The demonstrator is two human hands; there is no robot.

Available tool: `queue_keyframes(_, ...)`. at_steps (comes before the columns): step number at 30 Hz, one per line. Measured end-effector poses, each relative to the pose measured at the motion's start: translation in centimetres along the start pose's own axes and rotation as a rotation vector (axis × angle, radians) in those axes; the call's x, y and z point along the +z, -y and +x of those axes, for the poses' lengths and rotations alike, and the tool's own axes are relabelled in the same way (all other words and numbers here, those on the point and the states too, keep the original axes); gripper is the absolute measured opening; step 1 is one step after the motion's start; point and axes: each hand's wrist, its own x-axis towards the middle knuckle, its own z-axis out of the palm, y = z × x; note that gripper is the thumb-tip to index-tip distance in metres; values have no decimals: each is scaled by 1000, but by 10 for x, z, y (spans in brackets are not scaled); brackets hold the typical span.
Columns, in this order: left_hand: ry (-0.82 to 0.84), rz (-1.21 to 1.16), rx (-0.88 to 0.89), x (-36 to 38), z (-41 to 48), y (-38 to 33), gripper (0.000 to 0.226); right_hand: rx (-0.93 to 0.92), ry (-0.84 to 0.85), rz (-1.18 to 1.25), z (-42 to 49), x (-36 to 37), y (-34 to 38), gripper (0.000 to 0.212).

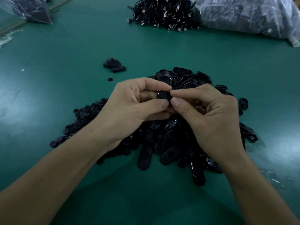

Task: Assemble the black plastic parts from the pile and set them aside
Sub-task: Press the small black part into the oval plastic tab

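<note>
Pinching a rounded black plastic part (162,96) between both hands, you are holding it just above the middle of the pile (170,143). Your left hand (129,103) is curling its thumb and forefinger round the part's left side, and your right hand (211,114) is gripping the right edge with the tips of its thumb and forefinger. The two hands are meeting close together, thumbs almost touching. Whether the part is one piece or two joined, you cannot tell from here.

Under your wrists the pile is spreading over the green tabletop (162,46): long oval shells are lying toward you and to the right, and small round pieces (81,120) are trailing off to the left. Beyond your left hand a small cluster of finished parts (114,64) is sitting apart from the pile, with a lone round piece (110,79) lying between them. Far across the tabletop a heap of black cables (162,13) with metal plugs is lying beside a large clear plastic bag (251,15), and another filled bag (32,8) is resting at the far left corner.
</note>
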Motion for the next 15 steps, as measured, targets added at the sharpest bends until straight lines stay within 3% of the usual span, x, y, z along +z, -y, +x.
queue_keyframes(8, 8, 20, 25, 1, 0, -2, 18, 100, 66, 106, 2, -2, 2, 8)
queue_keyframes(15, 30, 174, 54, 0, -1, 0, 19, 142, 83, 150, 3, -4, 3, 5)
